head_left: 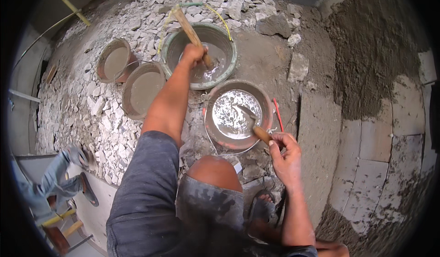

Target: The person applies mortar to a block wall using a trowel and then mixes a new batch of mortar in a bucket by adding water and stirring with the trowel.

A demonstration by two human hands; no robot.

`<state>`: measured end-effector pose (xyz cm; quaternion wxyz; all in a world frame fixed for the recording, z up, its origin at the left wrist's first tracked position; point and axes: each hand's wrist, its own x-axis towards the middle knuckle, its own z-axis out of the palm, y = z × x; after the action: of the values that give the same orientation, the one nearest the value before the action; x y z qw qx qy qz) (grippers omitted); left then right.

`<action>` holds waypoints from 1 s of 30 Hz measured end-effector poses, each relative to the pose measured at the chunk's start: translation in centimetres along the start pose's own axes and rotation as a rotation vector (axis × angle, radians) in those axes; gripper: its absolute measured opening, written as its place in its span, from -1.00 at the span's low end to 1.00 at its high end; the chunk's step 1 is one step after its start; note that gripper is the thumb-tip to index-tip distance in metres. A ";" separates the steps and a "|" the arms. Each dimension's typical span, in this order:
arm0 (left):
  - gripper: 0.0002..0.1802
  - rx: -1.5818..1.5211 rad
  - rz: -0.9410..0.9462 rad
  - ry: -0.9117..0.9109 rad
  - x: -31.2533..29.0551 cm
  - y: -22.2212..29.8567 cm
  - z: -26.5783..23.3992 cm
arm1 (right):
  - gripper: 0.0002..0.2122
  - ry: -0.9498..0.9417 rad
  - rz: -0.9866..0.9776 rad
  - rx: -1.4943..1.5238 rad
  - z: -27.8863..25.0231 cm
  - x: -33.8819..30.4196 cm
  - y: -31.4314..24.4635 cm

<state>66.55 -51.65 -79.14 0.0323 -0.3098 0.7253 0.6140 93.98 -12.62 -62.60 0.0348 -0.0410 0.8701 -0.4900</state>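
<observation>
Your dark sleeve fills the near foreground. Your left hand is curled firmly round a wooden stick dipping into the green bucket; your right fingers pinch the end of a trowel, its blade within the orange bucket of watery grey mix. Both tools look stiff; the trowel seems light, its wet metal probably slippery, so hold its wooden handle.

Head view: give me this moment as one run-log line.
Left hand: gripping wooden stick, lower end in green bucket | Right hand: holding trowel by handle, blade over orange bucket | At left: two smaller buckets of grey mix
</observation>
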 end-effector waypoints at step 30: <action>-0.64 1.287 0.480 -0.306 3.8 -7.9 -2.9 | -0.78 -0.101 0.815 1.440 14.7 9.4 6.7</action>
<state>68.29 -56.28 -86.89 0.1743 0.0293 0.9801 0.0899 85.91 -22.66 -76.08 0.2664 0.2877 0.2876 -0.8738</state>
